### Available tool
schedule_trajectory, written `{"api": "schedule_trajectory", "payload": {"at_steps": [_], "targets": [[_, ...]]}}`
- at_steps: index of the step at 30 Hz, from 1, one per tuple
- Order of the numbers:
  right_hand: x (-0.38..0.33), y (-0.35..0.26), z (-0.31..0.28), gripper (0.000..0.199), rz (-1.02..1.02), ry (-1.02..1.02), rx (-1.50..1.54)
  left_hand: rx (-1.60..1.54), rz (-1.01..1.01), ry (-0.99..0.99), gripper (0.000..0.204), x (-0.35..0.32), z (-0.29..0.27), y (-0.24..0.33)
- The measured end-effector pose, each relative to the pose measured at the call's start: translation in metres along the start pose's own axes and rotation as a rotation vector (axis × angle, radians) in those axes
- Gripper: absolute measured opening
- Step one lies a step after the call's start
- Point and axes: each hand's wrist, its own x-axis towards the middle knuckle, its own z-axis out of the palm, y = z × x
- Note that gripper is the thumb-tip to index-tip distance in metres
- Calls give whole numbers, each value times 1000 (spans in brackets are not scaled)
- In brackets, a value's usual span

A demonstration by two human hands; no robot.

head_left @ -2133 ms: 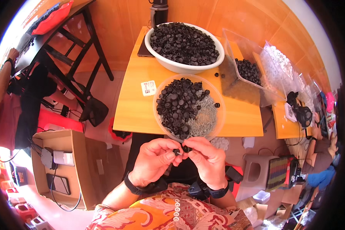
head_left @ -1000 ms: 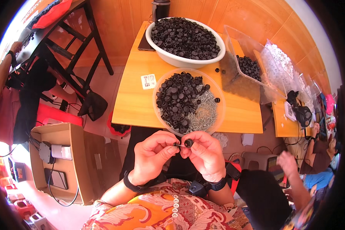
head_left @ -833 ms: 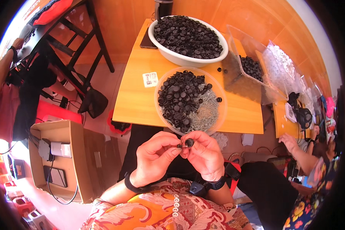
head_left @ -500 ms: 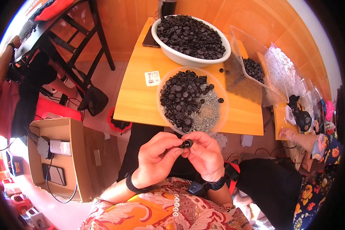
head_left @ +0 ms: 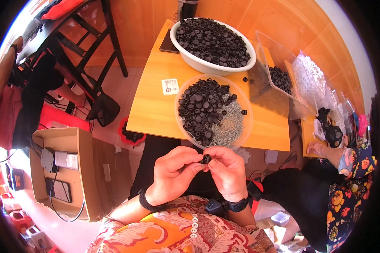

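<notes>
One blk pc (head_left: pixel 205 159) held btwn L hand (head_left: pixel 174 171) & R hand (head_left: pixel 229 172).

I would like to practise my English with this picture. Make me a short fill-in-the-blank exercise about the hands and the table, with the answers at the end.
1. The left hand and the right hand hold a small part whose colour is ____.
2. In the round tray, the silvery metal pieces lie to the ____ of most dark caps.
3. The colour of the big basin is ____.
4. The cardboard box stands to the ____ of the table.

Missing words: black; right; white; left.
</notes>
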Motion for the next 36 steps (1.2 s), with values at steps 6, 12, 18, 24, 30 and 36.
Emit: {"api": "schedule_trajectory", "payload": {"at_steps": [6, 12, 18, 24, 30, 36], "targets": [[0, -1, 0, 23, -3, -6, -11, -117, -115, 43, 16, -1, 1, 1], [1, -2, 1, 22, -12, -4, -40, -10, 32, -10, 15, 4, -3, 6], [1, 0, 0, 21, -31, -19, -83, 13, 48, -19, 15, 4, -3, 5], [2, 0, 0, 21, -47, -30, -82, -25, 15, 11, 15, 1, -3, 0], [2, 0, -2, 19, -145, -35, -201, -40, -24, 15, 15, 2, -1, 1], [1, -3, -4, 19, -194, -54, -334, -32, -20, -12, 13, 3, -3, 2]]}}
